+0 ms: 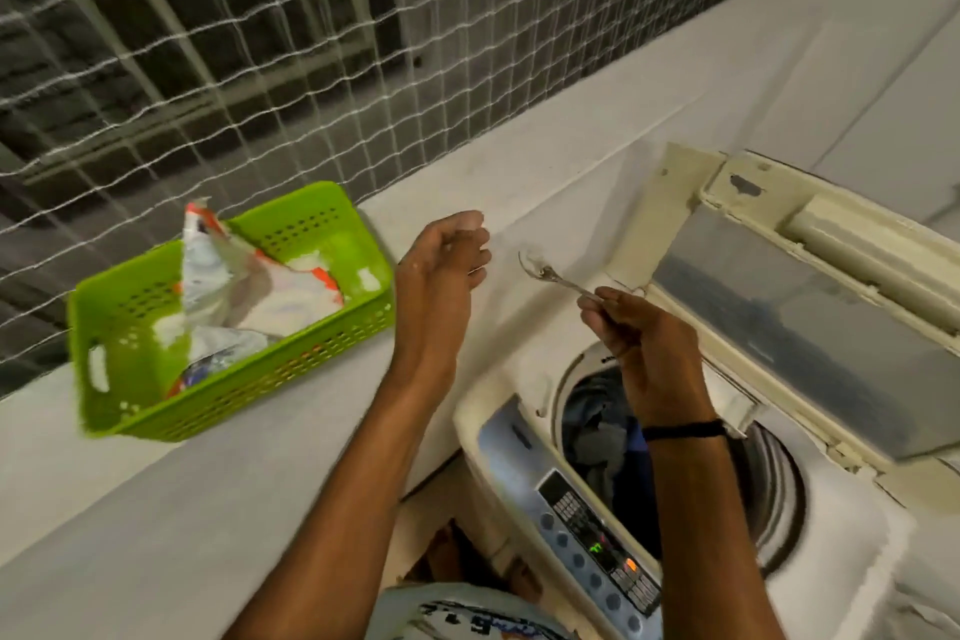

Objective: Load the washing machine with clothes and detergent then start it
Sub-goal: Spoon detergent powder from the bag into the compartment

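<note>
A top-loading washing machine [831, 535] stands at the lower right with its lid [800, 317] raised. Dark and grey clothes [602, 431] lie in its drum. Its control panel [597, 541] shows a lit green display. My right hand [644, 348] hovers over the drum, shut on the handle of a metal spoon [550, 276] whose bowl points left. My left hand [447, 265] is raised above the ledge between basket and machine, fingers loosely curled, holding nothing. A torn detergent packet [239, 276] rests in the green basket [228, 400] at the left.
The basket sits on a pale concrete ledge [156, 509] that runs along a window grille covered by white netting [260, 42]. A white wall [883, 42] rises behind the machine. White powder is scattered inside the basket.
</note>
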Action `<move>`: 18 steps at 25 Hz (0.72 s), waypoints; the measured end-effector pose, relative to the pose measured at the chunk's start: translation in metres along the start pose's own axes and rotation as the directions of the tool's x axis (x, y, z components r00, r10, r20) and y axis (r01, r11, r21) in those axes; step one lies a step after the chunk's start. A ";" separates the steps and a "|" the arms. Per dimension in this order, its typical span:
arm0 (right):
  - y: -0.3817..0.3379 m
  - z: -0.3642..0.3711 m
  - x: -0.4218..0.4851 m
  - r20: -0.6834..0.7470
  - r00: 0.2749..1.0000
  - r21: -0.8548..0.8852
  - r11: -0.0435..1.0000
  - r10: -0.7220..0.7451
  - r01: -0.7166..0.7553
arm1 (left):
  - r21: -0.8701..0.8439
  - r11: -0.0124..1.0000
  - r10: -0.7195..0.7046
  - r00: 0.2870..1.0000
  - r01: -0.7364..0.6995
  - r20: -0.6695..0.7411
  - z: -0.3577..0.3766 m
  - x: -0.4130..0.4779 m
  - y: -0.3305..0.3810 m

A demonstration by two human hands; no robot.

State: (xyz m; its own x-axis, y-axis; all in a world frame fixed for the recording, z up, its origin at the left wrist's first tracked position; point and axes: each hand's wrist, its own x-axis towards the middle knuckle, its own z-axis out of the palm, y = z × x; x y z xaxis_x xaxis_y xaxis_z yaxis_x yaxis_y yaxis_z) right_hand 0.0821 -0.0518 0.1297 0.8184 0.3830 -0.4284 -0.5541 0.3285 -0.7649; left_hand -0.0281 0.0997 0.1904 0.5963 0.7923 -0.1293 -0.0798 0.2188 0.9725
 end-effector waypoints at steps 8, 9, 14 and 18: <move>0.018 0.119 -0.042 0.338 0.939 -0.152 0.988 0.065 -0.013 | 0.208 0.919 0.388 0.866 -0.336 -0.314 -0.125 -0.006 0.063; 0.022 0.132 -0.044 0.383 0.922 -0.183 0.983 0.055 0.017 | 0.236 0.911 0.404 0.842 -0.337 -0.356 -0.141 -0.004 0.065; 0.058 0.187 -0.047 0.520 0.853 -0.415 0.864 -0.033 0.286 | 0.445 0.879 0.383 0.809 -0.172 -0.445 -0.207 0.010 0.058; 0.089 0.220 -0.026 0.564 0.820 -0.709 0.452 -0.096 0.541 | 0.674 0.735 0.268 0.882 0.073 -0.388 -0.229 0.018 0.047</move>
State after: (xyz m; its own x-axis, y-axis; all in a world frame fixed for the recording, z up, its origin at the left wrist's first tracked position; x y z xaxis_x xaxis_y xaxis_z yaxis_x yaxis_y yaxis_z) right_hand -0.0226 0.1572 0.1782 0.6384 0.7696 -0.0062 0.3007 -0.2568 -0.9185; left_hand -0.2043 0.2552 0.1895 0.1948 0.9783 0.0710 0.5230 -0.1648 0.8362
